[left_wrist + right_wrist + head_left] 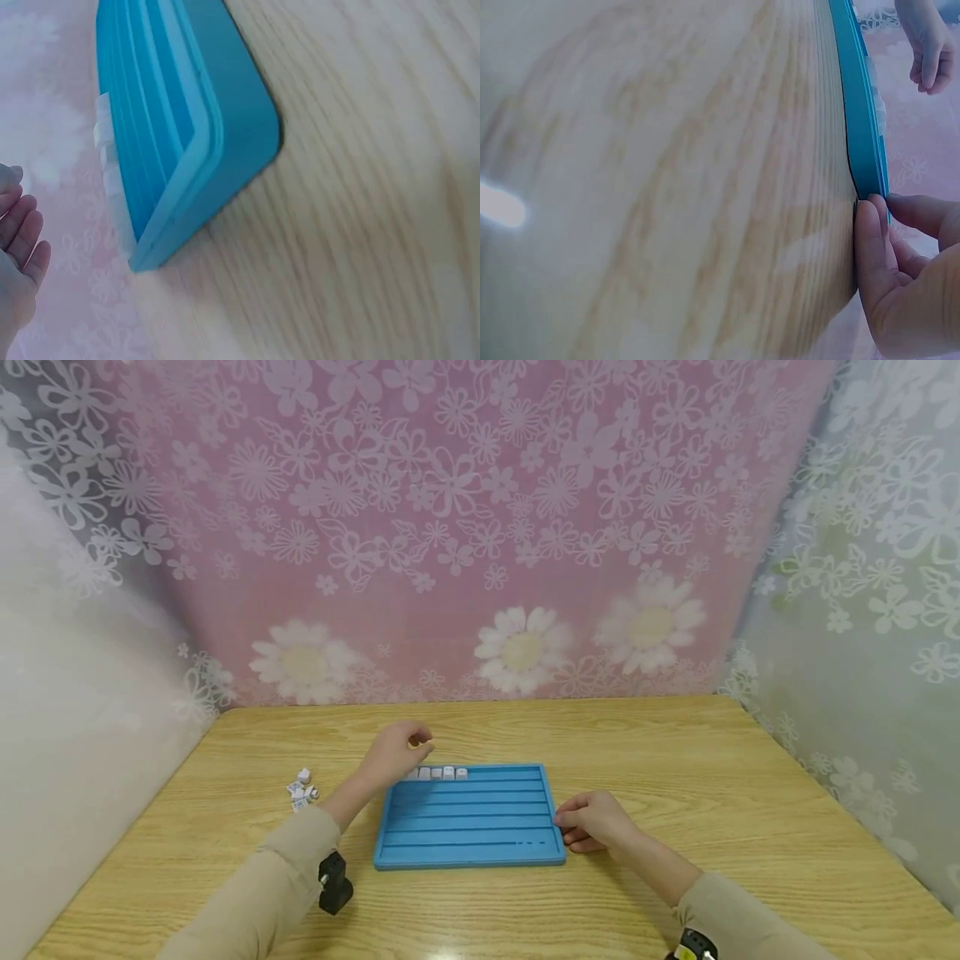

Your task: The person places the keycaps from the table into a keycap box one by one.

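A blue ridged tray (465, 833) lies flat on the wooden table. Several white keycaps (448, 772) stand side by side in its far row, towards the left. My left hand (395, 753) hovers over the tray's far left corner, its fingers loosely bent; in the left wrist view that hand (21, 240) shows nothing between the fingers. With thumb at the rim and fingers against the outer wall, my right hand (600, 821) holds the tray's right side near the front corner. The right wrist view shows this hand (915, 277) pinching the tray's edge (866, 150).
A small heap of loose white keycaps (302, 792) lies on the table (660, 752) left of the tray. A pink flowered curtain (465, 527) hangs behind the table's far edge, with pale cloth at both sides.
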Demonstrator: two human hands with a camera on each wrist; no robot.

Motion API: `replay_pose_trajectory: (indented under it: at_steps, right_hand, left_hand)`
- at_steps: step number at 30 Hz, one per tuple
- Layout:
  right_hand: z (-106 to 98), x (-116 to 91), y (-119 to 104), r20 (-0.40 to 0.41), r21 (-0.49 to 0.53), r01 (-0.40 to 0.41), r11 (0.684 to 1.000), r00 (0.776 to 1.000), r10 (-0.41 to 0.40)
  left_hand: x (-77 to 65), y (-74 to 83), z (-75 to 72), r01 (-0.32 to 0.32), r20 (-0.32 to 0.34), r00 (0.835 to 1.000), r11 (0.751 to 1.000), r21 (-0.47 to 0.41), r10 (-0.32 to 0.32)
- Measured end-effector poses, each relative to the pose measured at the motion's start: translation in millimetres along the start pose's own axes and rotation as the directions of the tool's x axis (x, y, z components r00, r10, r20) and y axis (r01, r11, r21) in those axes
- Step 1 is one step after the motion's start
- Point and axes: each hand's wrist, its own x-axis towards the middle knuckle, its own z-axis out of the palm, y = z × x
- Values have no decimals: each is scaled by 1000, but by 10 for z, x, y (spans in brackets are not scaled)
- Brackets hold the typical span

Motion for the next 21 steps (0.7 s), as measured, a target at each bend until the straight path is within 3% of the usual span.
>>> replay_pose_trajectory:
  at_steps: [9, 21]
  right_hand:
    - [-4, 16, 11, 10, 2, -1, 1000, 1000, 1]
    - [9, 26, -2, 12, -10, -9, 1000, 1000, 9]
  left_hand:
    - [-152, -178, -304, 43, 0, 999, 999, 32, -43]
    - [-369, -560, -672, 98, 34, 994, 992, 74, -101]
